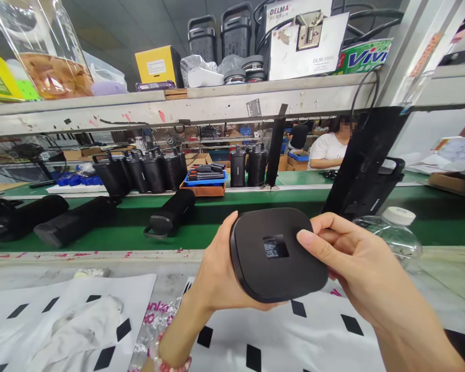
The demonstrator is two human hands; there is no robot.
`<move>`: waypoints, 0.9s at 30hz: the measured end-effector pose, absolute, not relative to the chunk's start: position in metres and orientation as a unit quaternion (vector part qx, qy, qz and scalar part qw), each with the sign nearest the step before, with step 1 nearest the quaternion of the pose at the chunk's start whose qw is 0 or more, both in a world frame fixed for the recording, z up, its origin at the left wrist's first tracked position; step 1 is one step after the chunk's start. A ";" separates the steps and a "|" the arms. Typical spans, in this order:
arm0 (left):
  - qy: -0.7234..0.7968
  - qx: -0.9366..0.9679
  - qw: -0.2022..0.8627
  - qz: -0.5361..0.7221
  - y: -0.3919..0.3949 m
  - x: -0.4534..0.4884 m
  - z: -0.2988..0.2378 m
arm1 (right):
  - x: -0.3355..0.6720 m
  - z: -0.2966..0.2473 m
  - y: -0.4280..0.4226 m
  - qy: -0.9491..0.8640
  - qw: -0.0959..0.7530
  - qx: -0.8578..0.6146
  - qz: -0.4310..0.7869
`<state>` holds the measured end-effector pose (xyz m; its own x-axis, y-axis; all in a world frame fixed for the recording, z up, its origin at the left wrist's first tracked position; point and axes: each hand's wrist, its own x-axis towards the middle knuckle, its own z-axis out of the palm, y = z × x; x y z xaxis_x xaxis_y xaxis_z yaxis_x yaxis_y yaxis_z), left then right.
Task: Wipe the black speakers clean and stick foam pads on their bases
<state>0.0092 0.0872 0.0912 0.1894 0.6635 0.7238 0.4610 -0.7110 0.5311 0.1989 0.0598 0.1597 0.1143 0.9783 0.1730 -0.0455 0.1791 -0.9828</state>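
Observation:
Both my hands hold a black rounded-square device end-on above the bench, its flat base with a small dark label facing me. My left hand cups its left side and underside. My right hand grips its right side, thumb lying across the base near the edge. Under the hands lie white sheets with black diamond stickers.
A green conveyor belt runs across, carrying black cylindrical speakers lying flat and standing ones. A clear plastic bottle and a leaning black panel stand at right. A person in white sits beyond. Shelf overhead holds boxes.

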 end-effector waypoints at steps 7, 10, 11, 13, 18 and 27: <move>0.372 0.766 0.071 0.520 0.087 0.009 0.093 | 0.202 0.158 0.063 -0.508 0.566 -0.480 0.438; 0.368 0.767 0.060 0.523 0.086 0.009 0.095 | 0.203 0.157 0.063 -0.516 0.558 -0.482 0.435; 0.367 0.767 0.059 0.523 0.086 0.009 0.096 | 0.203 0.157 0.063 -0.519 0.558 -0.482 0.432; 0.367 0.767 0.056 0.524 0.085 0.009 0.096 | 0.203 0.157 0.063 -0.521 0.560 -0.483 0.427; 0.364 0.769 0.048 0.524 0.085 0.009 0.097 | 0.200 0.158 0.062 -0.517 0.575 -0.475 0.420; 0.372 0.771 0.043 0.514 0.086 0.010 0.096 | 0.200 0.158 0.061 -0.520 0.576 -0.480 0.410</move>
<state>0.0096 0.0859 0.0959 0.1939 0.6181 0.7618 0.5304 -0.7193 0.4486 0.2003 0.0615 0.1585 0.1229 0.9707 0.2063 0.0273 0.2045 -0.9785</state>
